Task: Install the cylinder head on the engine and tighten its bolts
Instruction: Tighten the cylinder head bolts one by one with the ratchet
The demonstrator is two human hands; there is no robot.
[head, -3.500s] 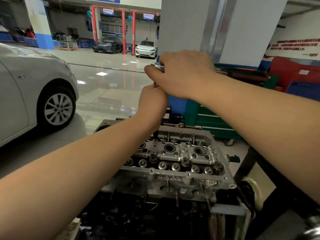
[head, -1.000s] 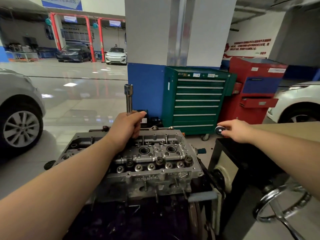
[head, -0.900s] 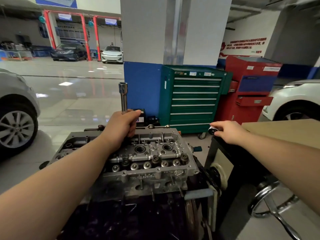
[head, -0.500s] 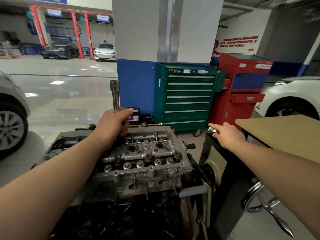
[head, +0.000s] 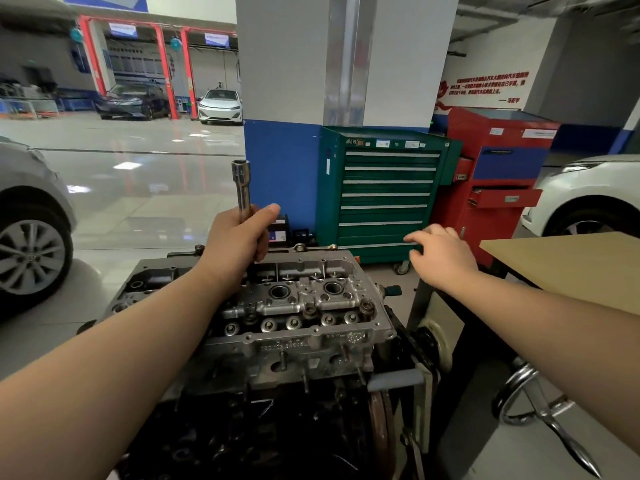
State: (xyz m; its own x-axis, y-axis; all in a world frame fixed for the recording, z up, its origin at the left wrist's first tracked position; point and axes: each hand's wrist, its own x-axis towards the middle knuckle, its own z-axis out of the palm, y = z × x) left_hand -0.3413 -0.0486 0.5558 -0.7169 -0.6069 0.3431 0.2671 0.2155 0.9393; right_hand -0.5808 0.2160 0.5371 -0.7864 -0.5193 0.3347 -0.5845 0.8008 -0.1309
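Observation:
The aluminium cylinder head (head: 301,306) sits on the dark engine block (head: 277,427), with its valve springs and plug wells facing up. My left hand (head: 235,240) grips a long chrome socket bar (head: 241,181) that stands upright over the head's far side. The bar's lower end is hidden behind the hand. My right hand (head: 440,258) hovers to the right of the engine, above the black stand frame (head: 422,306). Its fingers are spread and loosely bent, and I see nothing in them.
A green drawer cabinet (head: 384,192) and a red tool cabinet (head: 498,174) stand behind the engine against a pillar. A tan tabletop (head: 568,265) is at the right. The stand's chrome crank wheel (head: 519,396) sticks out at lower right. Cars are parked left (head: 27,237) and right (head: 588,199).
My right hand left the top of the bar, carried a small round metal piece off to the right, and now shows spread fingers without it. My left hand kept its grip on the bar.

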